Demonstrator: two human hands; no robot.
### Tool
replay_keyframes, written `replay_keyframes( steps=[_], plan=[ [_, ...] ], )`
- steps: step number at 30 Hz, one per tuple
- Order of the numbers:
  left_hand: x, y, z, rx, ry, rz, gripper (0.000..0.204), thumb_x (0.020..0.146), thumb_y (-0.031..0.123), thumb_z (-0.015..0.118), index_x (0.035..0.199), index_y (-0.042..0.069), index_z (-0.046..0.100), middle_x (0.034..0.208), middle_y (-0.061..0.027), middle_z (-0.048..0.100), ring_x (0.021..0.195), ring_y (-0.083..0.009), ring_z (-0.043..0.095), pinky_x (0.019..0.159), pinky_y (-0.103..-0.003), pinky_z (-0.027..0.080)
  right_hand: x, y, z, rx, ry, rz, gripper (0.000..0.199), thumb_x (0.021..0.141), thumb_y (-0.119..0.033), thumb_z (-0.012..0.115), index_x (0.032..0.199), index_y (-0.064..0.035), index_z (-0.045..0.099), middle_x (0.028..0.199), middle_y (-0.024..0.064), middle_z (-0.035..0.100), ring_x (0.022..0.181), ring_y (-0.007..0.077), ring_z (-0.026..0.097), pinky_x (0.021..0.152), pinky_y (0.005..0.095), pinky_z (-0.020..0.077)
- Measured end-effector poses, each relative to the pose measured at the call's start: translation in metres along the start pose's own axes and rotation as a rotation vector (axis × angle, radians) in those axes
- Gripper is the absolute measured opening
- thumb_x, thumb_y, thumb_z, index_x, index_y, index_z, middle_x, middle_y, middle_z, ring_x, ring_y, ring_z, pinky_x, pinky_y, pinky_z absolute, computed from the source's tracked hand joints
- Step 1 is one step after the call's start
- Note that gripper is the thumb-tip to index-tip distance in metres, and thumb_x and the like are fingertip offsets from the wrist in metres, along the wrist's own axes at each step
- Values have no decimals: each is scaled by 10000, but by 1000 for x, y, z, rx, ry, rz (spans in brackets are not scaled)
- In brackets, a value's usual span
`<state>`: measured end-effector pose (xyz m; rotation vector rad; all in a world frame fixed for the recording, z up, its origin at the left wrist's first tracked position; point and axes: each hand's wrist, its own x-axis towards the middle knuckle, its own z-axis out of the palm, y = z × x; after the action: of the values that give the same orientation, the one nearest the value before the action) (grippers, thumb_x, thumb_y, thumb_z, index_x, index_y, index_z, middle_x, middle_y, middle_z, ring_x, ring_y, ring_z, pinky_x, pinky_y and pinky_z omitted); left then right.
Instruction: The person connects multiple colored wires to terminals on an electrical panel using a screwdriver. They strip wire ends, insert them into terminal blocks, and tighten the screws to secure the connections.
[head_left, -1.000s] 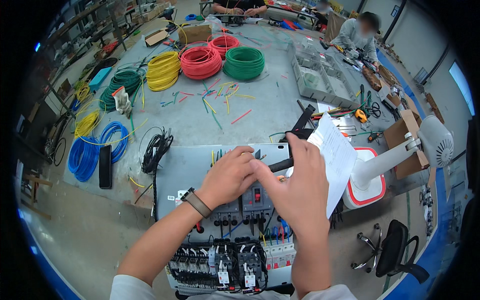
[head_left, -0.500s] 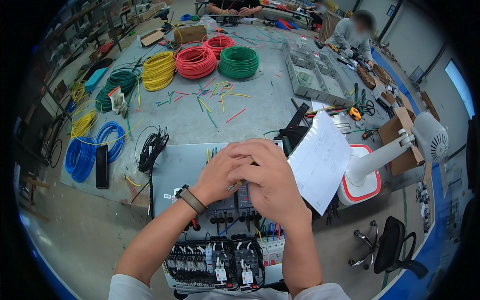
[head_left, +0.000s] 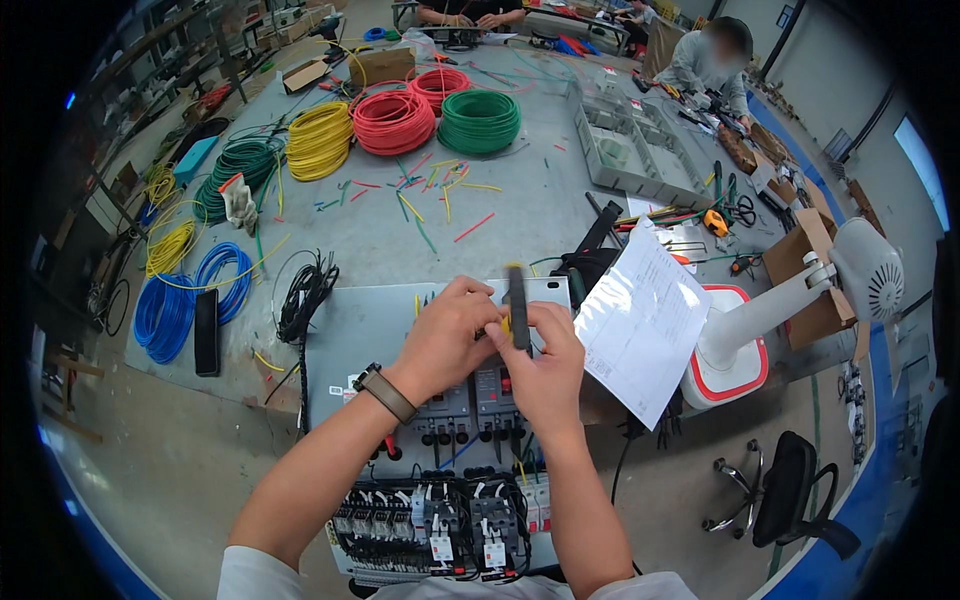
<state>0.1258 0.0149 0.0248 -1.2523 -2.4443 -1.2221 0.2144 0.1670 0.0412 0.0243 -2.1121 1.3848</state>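
Note:
My right hand (head_left: pixel 548 372) is closed around a black-and-yellow handled tool (head_left: pixel 517 312), which looks like a screwdriver and stands upright between thumb and fingers. Close against it, my left hand (head_left: pixel 446 332) has its fingers curled together; whatever they pinch is hidden. Both hands are over the upper part of a grey mounting panel (head_left: pixel 350 312). Below them dark circuit breakers (head_left: pixel 443 420) show in part. Nearer to me on the panel are black contactors (head_left: pixel 492 520) with bundled black wiring.
A plastic-sleeved paper sheet (head_left: pixel 640 325) leans beside a white device with an arm (head_left: pixel 740 335) on the right. Yellow (head_left: pixel 319 142), red (head_left: pixel 393 122), green (head_left: pixel 479 122) and blue (head_left: pixel 165 318) wire coils lie on the table. Wire offcuts are scattered mid-table. A co-worker (head_left: pixel 700 65) sits far right.
My hands have come slightly apart from their overlapped position. My right hand has turned and moved down, so the tool's black-and-yellow handle now shows upright.

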Motion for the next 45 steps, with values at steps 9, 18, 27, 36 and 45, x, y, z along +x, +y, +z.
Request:
replay_keyframes(
  steps=[9, 18, 27, 36, 45],
  plan=[
    [11, -1, -11, 78, -106, 27, 308, 839, 138, 859, 1140, 140, 795, 1052, -58, 736, 1161, -342, 659, 996, -477, 506, -8, 19, 1, 124, -11, 203, 250, 949, -36, 827, 1196, -35, 784, 1116, 131, 794, 1038, 286, 750, 913, 383, 574],
    [3, -8, -14, 53, -137, -4, 317, 870, 177, 824, 1178, 137, 763, 1162, -80, 739, 1278, -364, 638, 1059, -503, 501, 1, 3, 2, 97, -61, -98, 222, 940, 20, 818, 1158, 4, 777, 1080, 104, 755, 1001, 230, 734, 816, 327, 590],
    [5, 4, -11, 64, -56, -18, 197, 915, 237, 789, 1069, 116, 776, 1028, -58, 765, 1179, -331, 665, 1002, -472, 506, -7, 16, -3, -63, -52, -20, 148, 931, 24, 792, 1078, 5, 787, 1097, 143, 780, 1014, 323, 731, 908, 407, 565],
    [9, -6, -3, 111, -127, -42, 199, 852, 259, 791, 979, 118, 732, 969, -84, 748, 1081, -332, 671, 952, -462, 506, -2, 11, 2, -51, -94, -187, 201, 891, -22, 846, 1086, -22, 799, 1136, 141, 752, 1139, 337, 684, 957, 432, 540],
    [11, 1, -5, 90, -174, -85, 204, 832, 259, 791, 1005, 161, 744, 1012, -62, 741, 1130, -333, 652, 975, -479, 501, 0, 15, -6, -53, -51, -106, 244, 887, -25, 846, 1127, -57, 820, 1014, 100, 776, 1013, 329, 703, 941, 432, 537]
  ],
)
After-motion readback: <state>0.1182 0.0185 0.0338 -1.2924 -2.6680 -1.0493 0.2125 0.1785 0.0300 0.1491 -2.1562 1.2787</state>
